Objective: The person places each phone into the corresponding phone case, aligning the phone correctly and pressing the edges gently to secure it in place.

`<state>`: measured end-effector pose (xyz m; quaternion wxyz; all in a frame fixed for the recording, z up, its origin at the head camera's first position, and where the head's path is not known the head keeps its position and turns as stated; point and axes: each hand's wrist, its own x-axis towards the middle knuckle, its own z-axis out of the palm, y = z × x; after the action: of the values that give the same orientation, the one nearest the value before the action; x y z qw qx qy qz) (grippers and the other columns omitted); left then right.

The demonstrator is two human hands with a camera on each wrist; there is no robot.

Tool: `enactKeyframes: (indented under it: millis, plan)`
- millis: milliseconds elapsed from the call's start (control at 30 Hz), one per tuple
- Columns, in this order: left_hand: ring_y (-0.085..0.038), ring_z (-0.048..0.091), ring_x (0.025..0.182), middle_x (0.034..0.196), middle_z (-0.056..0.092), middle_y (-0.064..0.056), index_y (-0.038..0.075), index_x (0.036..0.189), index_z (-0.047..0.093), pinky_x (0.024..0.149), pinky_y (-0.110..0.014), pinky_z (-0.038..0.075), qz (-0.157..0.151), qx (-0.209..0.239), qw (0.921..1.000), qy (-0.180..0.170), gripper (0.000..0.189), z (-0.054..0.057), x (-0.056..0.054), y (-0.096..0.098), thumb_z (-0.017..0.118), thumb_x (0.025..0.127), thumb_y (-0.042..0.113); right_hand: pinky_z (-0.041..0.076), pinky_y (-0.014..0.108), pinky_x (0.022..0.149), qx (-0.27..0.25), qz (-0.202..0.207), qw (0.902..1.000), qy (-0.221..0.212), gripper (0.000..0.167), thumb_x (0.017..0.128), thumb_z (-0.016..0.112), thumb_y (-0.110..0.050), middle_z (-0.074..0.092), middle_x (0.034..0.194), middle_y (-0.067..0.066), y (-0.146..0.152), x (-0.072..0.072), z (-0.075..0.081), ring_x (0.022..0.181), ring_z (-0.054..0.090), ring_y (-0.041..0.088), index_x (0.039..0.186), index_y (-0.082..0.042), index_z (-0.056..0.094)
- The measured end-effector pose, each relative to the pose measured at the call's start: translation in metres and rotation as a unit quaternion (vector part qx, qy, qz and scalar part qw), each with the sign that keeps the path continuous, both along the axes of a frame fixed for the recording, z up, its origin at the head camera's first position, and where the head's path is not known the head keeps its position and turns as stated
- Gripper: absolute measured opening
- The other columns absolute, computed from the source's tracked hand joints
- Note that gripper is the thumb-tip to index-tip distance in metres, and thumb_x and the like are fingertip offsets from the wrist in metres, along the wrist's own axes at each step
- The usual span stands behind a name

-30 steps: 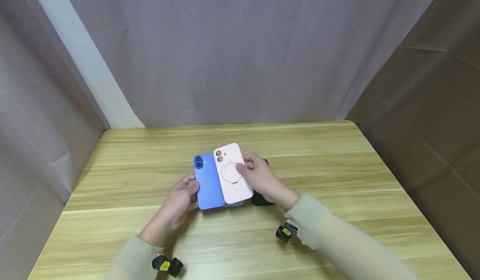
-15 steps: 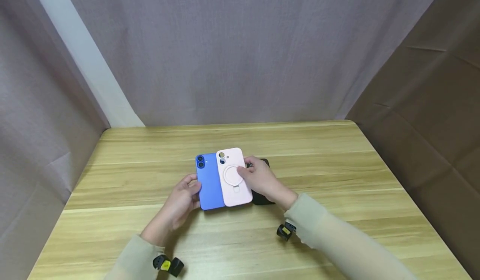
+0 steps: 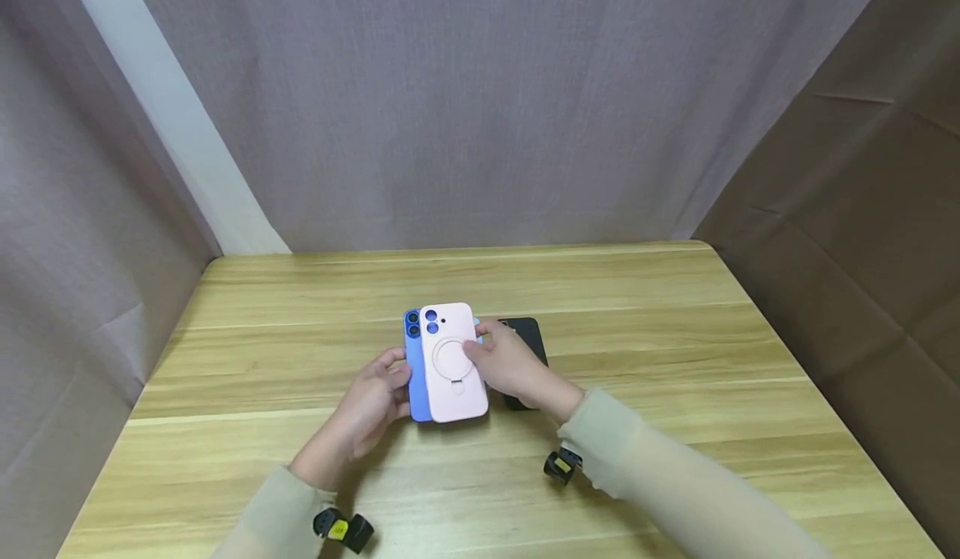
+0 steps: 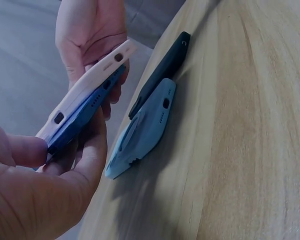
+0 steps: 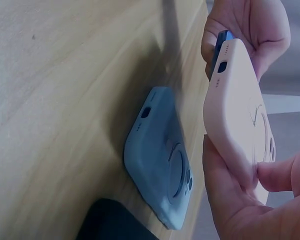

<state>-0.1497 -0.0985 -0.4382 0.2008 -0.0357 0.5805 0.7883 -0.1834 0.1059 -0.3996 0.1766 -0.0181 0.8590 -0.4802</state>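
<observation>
A pale pink phone case [image 3: 459,396] with a ring on its back lies over a blue phone [image 3: 417,392], whose left strip and camera lenses stay uncovered. My left hand [image 3: 372,402] grips the phone by its left edge. From the other side my right hand [image 3: 512,365] pinches the pink case at its right edge, thumb on the back. In the left wrist view, the case [image 4: 85,92] is tilted close along the phone [image 4: 82,122], both above the table. Whether the case is seated anywhere on the phone, I cannot tell.
A light blue phone case [image 5: 157,150] with a ring lies on the wooden table [image 3: 645,309], mostly hidden in the head view. Beside it, partly under my right hand, lies a black case or phone [image 3: 532,341]. Grey curtain [image 3: 480,109] stands behind the table.
The pink case has slid left over the blue phone and straightened, covering more of it. My left hand and the phone have shifted slightly right; more of the black item shows.
</observation>
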Motion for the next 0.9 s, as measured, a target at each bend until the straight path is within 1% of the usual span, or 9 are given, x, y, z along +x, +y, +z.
enactKeyframes:
  millis: [33, 100, 233, 433, 500, 600, 733, 833, 900]
  plan:
    - [-0.022, 0.062, 0.085, 0.099, 0.062, -0.009, 0.001, 0.13, 0.041, 0.075, -0.039, 0.053, -0.001, 0.001, 1.0, -0.001, 0.029, -0.0002, 0.0002, 0.0005, 0.033, 0.103, 0.008, 0.036, 0.025, 0.042, -0.004, 0.003, 1.0, 0.001, 0.039, 0.102, 0.05, -0.023, 0.058, 0.069, 0.006, -0.0011, 0.0006, 0.0002, 0.049, 0.046, 0.015, 0.131, 0.001, 0.043]
    - [-0.022, 0.062, 0.085, 0.098, 0.062, -0.009, 0.001, 0.13, 0.041, 0.075, -0.038, 0.052, -0.003, 0.002, 1.0, -0.001, 0.03, -0.0001, 0.0006, 0.0016, 0.033, 0.103, 0.008, 0.039, 0.025, 0.044, -0.012, 0.008, 0.9999, 0.005, 0.035, 0.102, 0.049, -0.021, 0.059, 0.07, 0.006, -0.0029, 0.0014, 0.0003, 0.051, 0.05, 0.015, 0.128, 0.002, 0.045]
    - [-0.022, 0.061, 0.086, 0.1, 0.061, -0.009, 0.001, 0.131, 0.04, 0.075, -0.038, 0.052, -0.01, 0.003, 0.9999, 0.004, 0.03, 0.0003, 0.0005, 0.0039, 0.032, 0.103, 0.009, 0.047, 0.028, 0.052, -0.013, 0.019, 0.9996, 0.015, 0.033, 0.102, 0.049, -0.019, 0.065, 0.081, 0.009, -0.0049, 0.0008, 0.0002, 0.065, 0.06, 0.018, 0.126, 0.003, 0.045]
    - [-0.024, 0.06, 0.089, 0.102, 0.059, -0.013, 0.0, 0.129, 0.043, 0.077, -0.039, 0.052, -0.008, 0.0, 0.9999, 0.01, 0.033, -0.0008, -0.0005, 0.0067, 0.03, 0.105, 0.019, 0.05, 0.03, 0.056, 0.0, 0.02, 0.9996, 0.022, 0.032, 0.102, 0.049, -0.021, 0.064, 0.082, 0.009, -0.0068, -0.0007, -0.0009, 0.069, 0.061, 0.017, 0.123, 0.003, 0.046]
    - [-0.023, 0.059, 0.088, 0.101, 0.058, -0.013, 0.0, 0.126, 0.044, 0.076, -0.038, 0.052, -0.006, -0.005, 0.9999, 0.009, 0.033, -0.001, -0.0003, 0.0076, 0.032, 0.106, 0.023, 0.051, 0.03, 0.057, 0.0, 0.019, 0.9995, 0.023, 0.031, 0.102, 0.049, -0.02, 0.064, 0.081, 0.01, -0.0078, -0.0003, -0.0012, 0.069, 0.062, 0.018, 0.121, 0.004, 0.047]
    - [-0.022, 0.059, 0.087, 0.1, 0.058, -0.012, 0.001, 0.125, 0.046, 0.075, -0.037, 0.052, -0.002, -0.018, 0.9998, 0.01, 0.034, -0.001, -0.0002, 0.0091, 0.04, 0.104, 0.026, 0.052, 0.031, 0.058, 0.002, 0.017, 0.9995, 0.025, 0.031, 0.101, 0.049, -0.02, 0.064, 0.082, 0.01, -0.0089, 0.0002, -0.0011, 0.07, 0.062, 0.018, 0.122, 0.004, 0.048]
    - [-0.024, 0.064, 0.09, 0.107, 0.065, -0.015, 0.001, 0.13, 0.044, 0.078, -0.038, 0.054, -0.005, -0.034, 0.9992, 0.02, 0.037, -0.0022, 0.0, 0.0102, 0.052, 0.1, 0.022, 0.053, 0.031, 0.06, 0.008, 0.014, 0.9995, 0.027, 0.034, 0.101, 0.05, -0.021, 0.064, 0.086, 0.009, -0.0096, 0.001, -0.0001, 0.073, 0.063, 0.018, 0.124, 0.004, 0.047]
    - [-0.025, 0.067, 0.093, 0.112, 0.066, -0.02, -0.001, 0.131, 0.042, 0.08, -0.04, 0.055, -0.013, -0.036, 0.9988, 0.03, 0.038, -0.0041, 0.0011, 0.0096, 0.054, 0.099, 0.015, 0.054, 0.033, 0.062, 0.008, 0.017, 0.9995, 0.024, 0.04, 0.1, 0.052, -0.024, 0.064, 0.088, 0.009, -0.0092, 0.0016, 0.0001, 0.074, 0.064, 0.017, 0.129, 0.003, 0.045]
    - [-0.026, 0.067, 0.093, 0.113, 0.065, -0.021, -0.002, 0.132, 0.042, 0.081, -0.04, 0.055, -0.018, -0.038, 0.9985, 0.035, 0.037, -0.0049, 0.0022, 0.0089, 0.053, 0.099, 0.012, 0.055, 0.035, 0.062, 0.003, 0.018, 0.9996, 0.024, 0.044, 0.101, 0.052, -0.026, 0.065, 0.088, 0.009, -0.0081, 0.0013, -0.0002, 0.072, 0.065, 0.017, 0.133, 0.003, 0.043]
